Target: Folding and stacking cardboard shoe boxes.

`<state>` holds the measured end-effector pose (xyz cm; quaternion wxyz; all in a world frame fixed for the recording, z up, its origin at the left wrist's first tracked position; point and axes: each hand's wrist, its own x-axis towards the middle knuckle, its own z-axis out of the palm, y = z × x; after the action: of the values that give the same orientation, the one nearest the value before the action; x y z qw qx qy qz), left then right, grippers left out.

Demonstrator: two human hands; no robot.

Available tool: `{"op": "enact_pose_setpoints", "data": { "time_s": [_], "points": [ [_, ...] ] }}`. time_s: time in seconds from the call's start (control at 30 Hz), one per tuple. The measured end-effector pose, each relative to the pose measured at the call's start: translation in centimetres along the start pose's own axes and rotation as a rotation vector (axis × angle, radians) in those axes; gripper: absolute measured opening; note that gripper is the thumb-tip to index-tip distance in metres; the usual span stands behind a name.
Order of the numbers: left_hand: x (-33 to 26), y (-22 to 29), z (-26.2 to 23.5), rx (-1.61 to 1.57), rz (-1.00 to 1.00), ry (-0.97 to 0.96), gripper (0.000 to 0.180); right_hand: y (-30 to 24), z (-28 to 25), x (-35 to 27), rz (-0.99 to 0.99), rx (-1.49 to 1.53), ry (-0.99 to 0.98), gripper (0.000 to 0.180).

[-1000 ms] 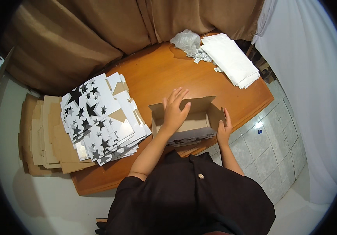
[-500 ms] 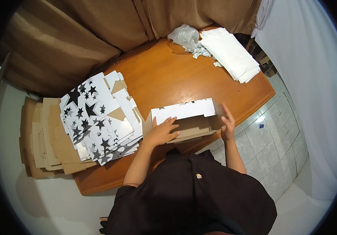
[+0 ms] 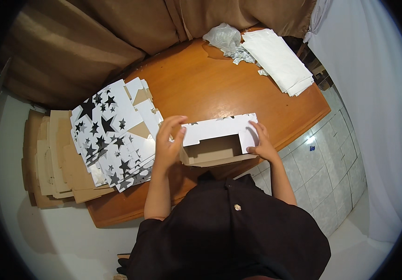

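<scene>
A partly folded cardboard box (image 3: 217, 129), white with stars outside and plain brown inside, lies near the table's front edge with its open side toward me. Beside its left end is my left hand (image 3: 167, 142), raised, fingers curved and apart, holding nothing. My right hand (image 3: 264, 143) grips the box's right end. Its fingers and thumb press on a white end flap (image 3: 248, 137), which is folded inward across part of the opening. The brown inside shows to the left of that flap.
Left of the box lies a pile of flat star-printed box blanks (image 3: 112, 126), overlapping brown cardboard sheets (image 3: 61, 158). White sheets (image 3: 280, 60) are stacked at the far right of the wooden table (image 3: 187, 84), next to a clear plastic bag (image 3: 223, 38) and small silvery packets (image 3: 243, 55).
My left hand has let go of the box's front edge and lifted to its left end. My right hand has moved in onto the box, and the right end flap is now folded inward.
</scene>
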<state>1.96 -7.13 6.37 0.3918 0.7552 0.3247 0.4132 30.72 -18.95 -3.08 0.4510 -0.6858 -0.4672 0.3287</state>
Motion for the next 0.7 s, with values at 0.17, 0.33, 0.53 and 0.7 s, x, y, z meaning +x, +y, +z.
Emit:
{"op": "enact_pose_setpoints", "data": {
  "time_s": [0.17, 0.33, 0.53, 0.7],
  "points": [
    [-1.9, -5.5, -0.6, 0.111, -0.218, 0.161, 0.044, 0.9, -1.4, 0.8, 0.142, -0.373, -0.208, 0.035],
    [-4.2, -11.8, 1.4, -0.225, -0.522, 0.104, 0.077, -1.6, -1.6, 0.3, 0.12, -0.616, -0.247, 0.03],
    [-4.4, -12.2, 4.7, 0.104, -0.596, -0.074, 0.103, -3.3, -1.0, 0.2, 0.036, -1.048, -0.364, 0.039],
    [-4.4, -12.4, 5.2, 0.155, -0.553, -0.07, 0.104, -3.3, -0.9, -0.1, 0.091, -0.998, -0.379, 0.039]
  ]
}}
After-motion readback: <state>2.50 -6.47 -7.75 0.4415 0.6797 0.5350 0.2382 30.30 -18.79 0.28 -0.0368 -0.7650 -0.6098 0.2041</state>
